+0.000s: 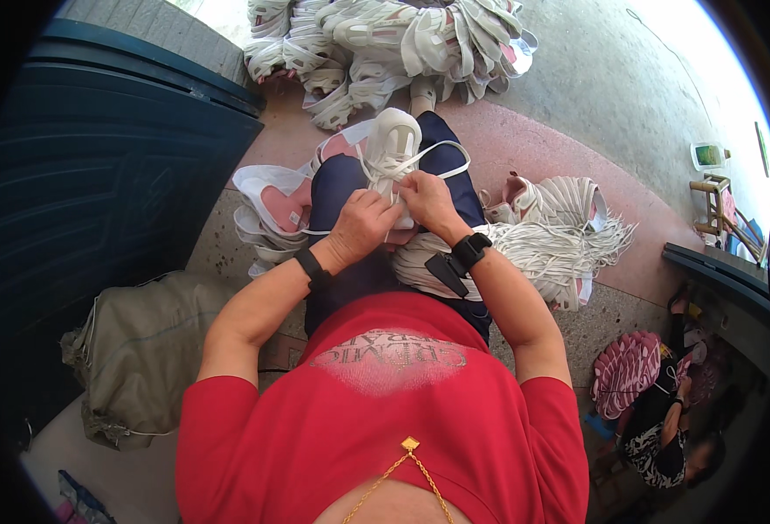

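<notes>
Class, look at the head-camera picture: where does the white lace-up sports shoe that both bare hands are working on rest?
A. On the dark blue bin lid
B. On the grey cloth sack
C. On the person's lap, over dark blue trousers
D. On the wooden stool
C: the white lace-up sports shoe lies on the dark blue trousers, with the left hand and right hand at its laces.

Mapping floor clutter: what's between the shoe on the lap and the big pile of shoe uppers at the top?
Head view: the person's dark-trousered knee, then bare reddish floor, between the white shoe and the pile.

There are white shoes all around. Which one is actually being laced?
The white shoe resting on the person's lap, toe pointing away. Both the left hand and right hand grip its laces; the others lie untouched in floor piles.
</notes>
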The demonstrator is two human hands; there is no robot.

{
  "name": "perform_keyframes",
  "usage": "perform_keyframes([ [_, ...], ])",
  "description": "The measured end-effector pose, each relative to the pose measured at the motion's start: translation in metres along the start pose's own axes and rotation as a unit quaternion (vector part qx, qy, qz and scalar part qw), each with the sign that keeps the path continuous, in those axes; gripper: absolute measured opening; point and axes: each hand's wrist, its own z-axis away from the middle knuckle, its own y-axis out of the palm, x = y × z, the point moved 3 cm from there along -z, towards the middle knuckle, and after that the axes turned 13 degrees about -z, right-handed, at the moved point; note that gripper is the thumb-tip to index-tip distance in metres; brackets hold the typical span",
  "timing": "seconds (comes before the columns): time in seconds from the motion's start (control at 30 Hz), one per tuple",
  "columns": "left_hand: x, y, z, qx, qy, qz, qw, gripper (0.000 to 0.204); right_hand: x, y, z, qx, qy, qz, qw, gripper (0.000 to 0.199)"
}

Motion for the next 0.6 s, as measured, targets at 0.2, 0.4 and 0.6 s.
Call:
perform_keyframes([
  [0.2,0.005,0.000,0.002,0.002,0.023,0.002,1.000,0.023,-0.002,0.001,-0.006,-0.029,-0.075,0.047,0.996,0.015],
  [0.4,0.006,-0.001,0.002,-0.005,0.019,0.010,1.000,0.025,0.011,-0.002,-0.009,-0.015,-0.102,0.096,0.990,0.020],
  [0.6,0.008,-0.002,0.000,-0.021,0.005,0.069,0.997,0.025,0.005,0.000,-0.008,0.053,-0.062,-0.042,0.996,0.017],
])
